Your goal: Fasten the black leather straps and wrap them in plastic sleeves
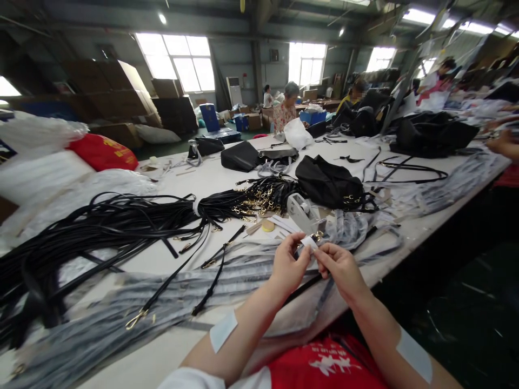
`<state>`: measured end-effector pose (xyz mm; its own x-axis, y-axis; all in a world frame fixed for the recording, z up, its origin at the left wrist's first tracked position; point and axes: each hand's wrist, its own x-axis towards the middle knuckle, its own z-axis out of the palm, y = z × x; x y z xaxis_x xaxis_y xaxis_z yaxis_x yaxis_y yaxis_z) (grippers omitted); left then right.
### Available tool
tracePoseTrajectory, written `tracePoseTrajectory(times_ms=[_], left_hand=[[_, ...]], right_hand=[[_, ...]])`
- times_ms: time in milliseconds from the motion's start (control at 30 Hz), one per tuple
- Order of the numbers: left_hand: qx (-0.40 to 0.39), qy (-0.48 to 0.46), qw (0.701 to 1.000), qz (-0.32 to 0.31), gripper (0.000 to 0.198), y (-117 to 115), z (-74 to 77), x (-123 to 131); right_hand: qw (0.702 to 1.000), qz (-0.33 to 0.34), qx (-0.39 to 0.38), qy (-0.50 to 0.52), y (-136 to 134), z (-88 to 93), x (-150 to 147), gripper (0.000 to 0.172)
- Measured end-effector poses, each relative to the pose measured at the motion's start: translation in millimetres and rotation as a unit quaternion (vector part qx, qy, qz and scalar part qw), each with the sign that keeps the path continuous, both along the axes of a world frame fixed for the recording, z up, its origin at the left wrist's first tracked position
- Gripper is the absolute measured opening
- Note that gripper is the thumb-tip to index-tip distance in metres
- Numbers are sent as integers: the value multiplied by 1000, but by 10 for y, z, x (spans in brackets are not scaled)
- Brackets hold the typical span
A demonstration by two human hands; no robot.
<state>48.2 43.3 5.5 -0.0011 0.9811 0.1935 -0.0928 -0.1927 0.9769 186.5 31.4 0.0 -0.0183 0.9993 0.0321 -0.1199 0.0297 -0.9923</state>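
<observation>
My left hand and my right hand meet above the table's front edge. Fingers of both pinch a small white wrapping piece, which lies against a gold metal clasp. A black strap runs below the hands; its link to the clasp is hidden. Just beyond them stands a pale tape dispenser. To the left lies a large bundle of black straps, tied with a white band, gold hooks at its right end. Two loose straps rest nearer me.
Plastic-wrapped straps spread along the near side of the white table. Black bags lie beyond the dispenser. A yellow tape roll is beside paper strips. White plastic sacks are piled at left. Several people work farther back.
</observation>
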Motion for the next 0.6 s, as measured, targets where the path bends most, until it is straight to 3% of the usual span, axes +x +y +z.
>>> tracePoseTrajectory(times_ms=[167,333,500,600], left_hand=[[-7,9,1000,-6,24,-10,30,25],[35,69,995,69,27,-46,94,72],[170,143,969,111,18,-203,151,106],[268,154,947,86,13,-312,152,114]], right_hand=[[1000,-4,5,-1,5,-33,-2,42],[998,52,42,1,4,26,26,36],[997,50,49,-25,-16,24,52,30],[998,36,41,-42,-51,-20,77,30]])
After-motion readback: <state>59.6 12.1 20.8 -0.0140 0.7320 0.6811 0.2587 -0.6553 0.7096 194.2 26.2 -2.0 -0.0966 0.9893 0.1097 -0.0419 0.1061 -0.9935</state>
